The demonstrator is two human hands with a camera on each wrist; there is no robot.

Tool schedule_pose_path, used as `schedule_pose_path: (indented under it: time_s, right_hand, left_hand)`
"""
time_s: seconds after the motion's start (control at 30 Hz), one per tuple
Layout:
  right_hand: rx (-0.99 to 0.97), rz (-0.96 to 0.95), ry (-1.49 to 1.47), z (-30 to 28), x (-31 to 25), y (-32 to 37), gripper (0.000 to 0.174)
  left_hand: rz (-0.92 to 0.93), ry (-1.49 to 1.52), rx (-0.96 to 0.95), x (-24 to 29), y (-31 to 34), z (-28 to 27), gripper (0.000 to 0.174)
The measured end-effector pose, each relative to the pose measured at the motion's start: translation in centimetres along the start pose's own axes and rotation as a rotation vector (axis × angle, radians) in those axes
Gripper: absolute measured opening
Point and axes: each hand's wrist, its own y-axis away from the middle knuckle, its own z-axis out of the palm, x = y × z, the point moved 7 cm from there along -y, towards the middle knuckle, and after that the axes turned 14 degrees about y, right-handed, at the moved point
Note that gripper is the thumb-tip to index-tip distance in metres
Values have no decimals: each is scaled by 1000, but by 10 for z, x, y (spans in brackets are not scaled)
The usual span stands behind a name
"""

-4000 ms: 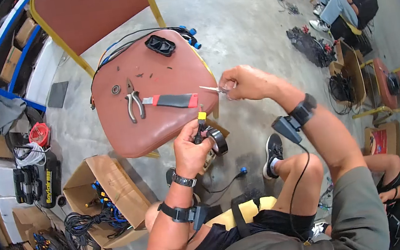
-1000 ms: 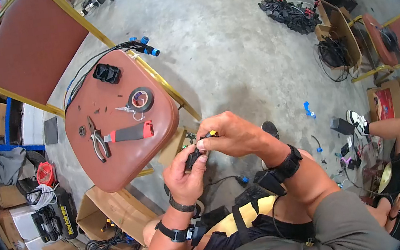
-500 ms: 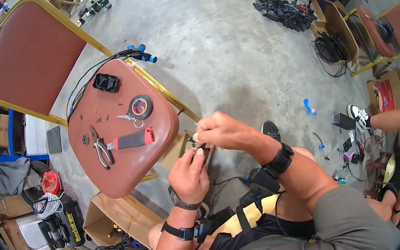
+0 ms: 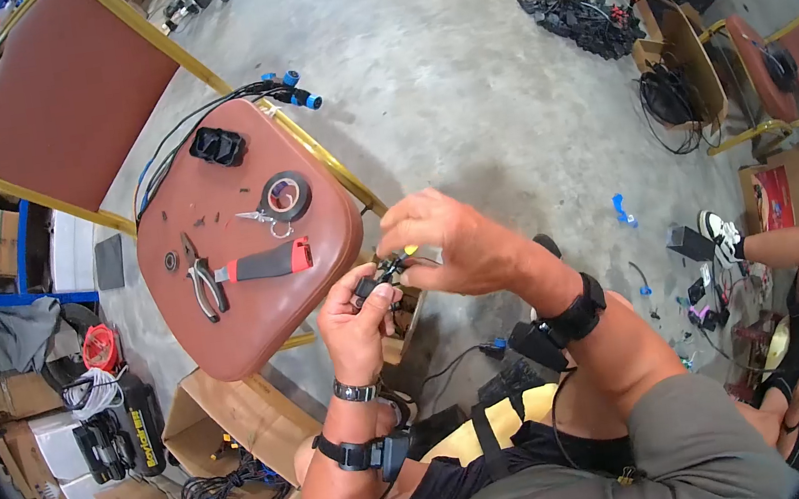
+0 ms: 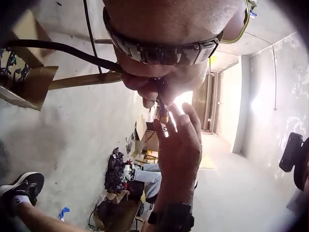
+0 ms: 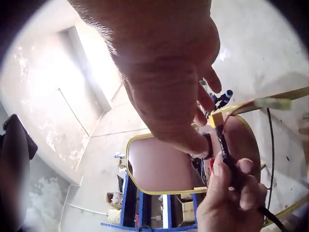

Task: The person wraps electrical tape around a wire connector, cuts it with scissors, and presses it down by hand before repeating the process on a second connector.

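Observation:
In the head view, the left hand [image 4: 353, 321] grips a black cable piece [image 4: 365, 286] beside the chair seat's front corner. The right wrist view shows the left hand [image 6: 231, 195] pinching the dark wrapped part [image 6: 223, 142] below a yellow connector [image 6: 216, 120]. The right hand [image 4: 449, 243] hovers over the piece with its fingers spread and loosely bent; in the left wrist view its fingertips are close to the connector, and contact is hard to tell. On the chair seat [image 4: 257, 319] lie scissors [image 4: 266, 219], black tape [image 4: 288, 197], pliers [image 4: 202, 277] and a red-grey knife [image 4: 270, 261].
A black plastic housing [image 4: 217, 146] and a small ring [image 4: 171, 260] are on the seat, with blue-ended cables [image 4: 283, 90] along its back edge. An open carton [image 4: 250, 416] of cables stands left of the legs. Another person's leg [image 4: 785, 247] is at the right.
The scissors and tape, held in the hands earlier, now lie on the seat. The right hand has lifted slightly and its fingers have spread from their pinch. The head view has shifted.

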Motion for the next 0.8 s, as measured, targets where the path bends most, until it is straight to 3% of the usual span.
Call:
schedule_pose_path:
  time_s: [0.2,0.3,0.33,0.43,0.5,0.57,0.6,0.67,0.7,0.73,0.8]
  right_hand:
    - [-51,-30,150,27,-2,14,13]
    - [-127,-41,247,32,-1,16,8]
    - [-236,-10,277,40,2,19,10]
    - [-410,80,242,49,9,23,19]
    - [-472,141,177,48,12,23,24]
    - [-653,330,-64,47,18,27,28]
    - [-652,331,-62,43,18,25,28]
    - [-607,607,-320,37,28,29,28]
    - [-610,606,-318,39,31,31,28]
    - [-440,544,-323,34,36,26,27]
    - [-203,470,-405,22,32,17,19]
  left_hand:
    - [-123,52,-60,-1,0,-2,25]
    - [-74,-22,-71,2,4,-1,21]
    - [-77,-21,-69,1,6,-2,21]
    - [1,-180,-63,5,9,-2,20]
    - [367,-539,-146,26,17,13,20]
    - [430,-549,-179,31,20,21,19]
    - [489,-558,-213,34,23,26,19]
    - [414,-517,-208,29,21,24,20]
    - [341,-479,-197,24,19,22,21]
    - [342,-475,-190,23,18,21,21]
    - [127,-188,-94,9,10,9,26]
